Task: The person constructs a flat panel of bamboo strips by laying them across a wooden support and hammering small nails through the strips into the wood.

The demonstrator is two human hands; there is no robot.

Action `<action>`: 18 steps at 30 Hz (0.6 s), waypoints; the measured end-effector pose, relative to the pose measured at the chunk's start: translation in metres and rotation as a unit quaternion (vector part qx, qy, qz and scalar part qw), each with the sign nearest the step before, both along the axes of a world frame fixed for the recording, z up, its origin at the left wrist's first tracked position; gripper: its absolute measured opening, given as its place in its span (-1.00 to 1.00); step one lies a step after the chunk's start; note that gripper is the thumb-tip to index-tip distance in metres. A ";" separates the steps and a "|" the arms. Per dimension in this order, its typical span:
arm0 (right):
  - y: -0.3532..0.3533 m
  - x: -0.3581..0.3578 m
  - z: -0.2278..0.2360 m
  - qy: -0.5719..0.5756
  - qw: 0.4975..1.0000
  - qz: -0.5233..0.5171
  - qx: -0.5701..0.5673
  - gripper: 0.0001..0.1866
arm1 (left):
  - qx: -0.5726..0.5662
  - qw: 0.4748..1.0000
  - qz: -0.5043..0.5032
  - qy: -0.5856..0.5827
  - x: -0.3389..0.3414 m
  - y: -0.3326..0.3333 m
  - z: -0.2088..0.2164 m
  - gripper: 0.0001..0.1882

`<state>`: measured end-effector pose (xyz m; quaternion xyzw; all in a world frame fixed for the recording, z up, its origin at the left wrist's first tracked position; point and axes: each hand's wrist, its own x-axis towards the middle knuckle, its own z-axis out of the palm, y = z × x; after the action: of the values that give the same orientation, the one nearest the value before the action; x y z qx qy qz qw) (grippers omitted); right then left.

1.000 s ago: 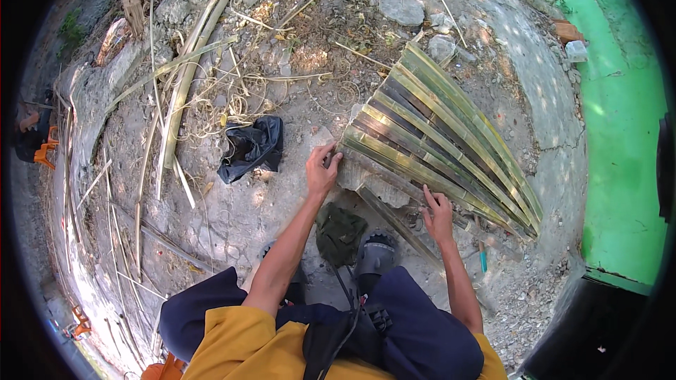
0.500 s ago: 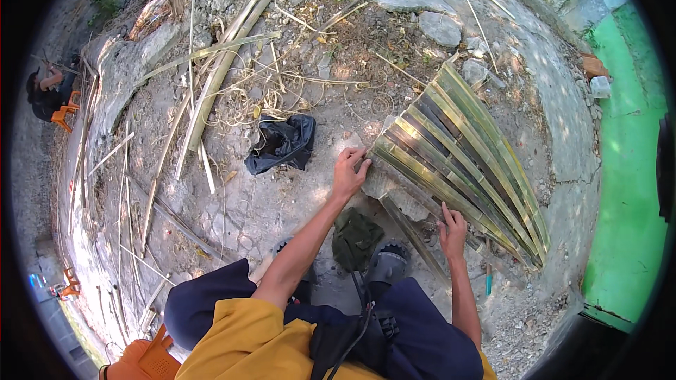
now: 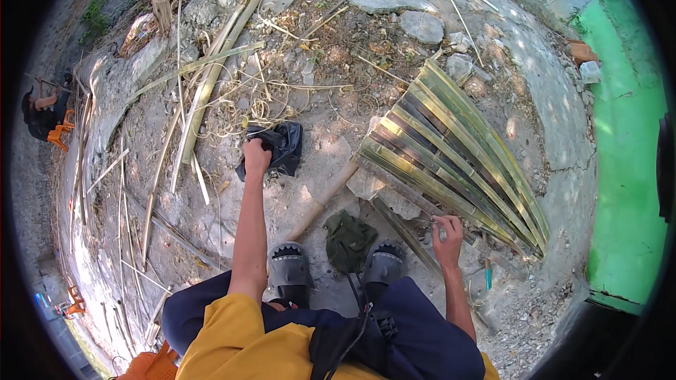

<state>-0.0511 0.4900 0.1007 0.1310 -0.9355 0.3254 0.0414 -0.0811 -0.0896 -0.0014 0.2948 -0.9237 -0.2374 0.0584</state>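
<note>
My left hand (image 3: 256, 157) reaches into the mouth of a crumpled black plastic bag (image 3: 287, 149) on the ground; its fingertips are hidden inside. To the right lies a fan-shaped panel of split bamboo slats (image 3: 458, 148), narrow gaps running between the slats. Beside the panel's near edge, my right hand (image 3: 448, 241) is closed, thumb and fingers pinched together around something too small to make out. A loose bamboo slat (image 3: 401, 231) rests between that hand and my feet. A round wooden pole (image 3: 322, 202) lies slantwise, its far end by the panel's left corner.
A dark green cloth (image 3: 349, 241) lies between my shoes. Near the panel's lower end is a teal-handled tool (image 3: 488, 276). Long bamboo poles (image 3: 209, 88) and curled shavings (image 3: 271, 102) litter the left side. Far left, a person (image 3: 44, 109) sits on an orange chair.
My left hand has left the panel's corner and swung left into the black bag, uncovering the wooden pole. My right hand has drawn back slightly from the panel's edge, its fingers now curled.
</note>
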 end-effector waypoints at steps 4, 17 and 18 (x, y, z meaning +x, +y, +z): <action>-0.016 0.015 -0.006 -0.013 0.999 0.040 0.003 -0.74 | -0.039 0.997 0.047 0.039 0.017 -0.003 -0.008 -0.81; 0.017 0.079 -0.036 -0.112 0.990 0.033 0.073 -0.63 | -0.053 0.967 -0.226 0.107 -0.100 0.155 -0.008 -0.76; 0.024 0.084 -0.036 -0.104 0.992 0.017 0.073 -0.61 | -0.070 0.963 -0.245 0.083 -0.110 0.162 -0.012 -0.80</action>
<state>0.0328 0.5139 0.0649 0.1149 -0.9536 0.2689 -0.0718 -0.1909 0.0727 -0.0132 0.0338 -0.9740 -0.2027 0.0951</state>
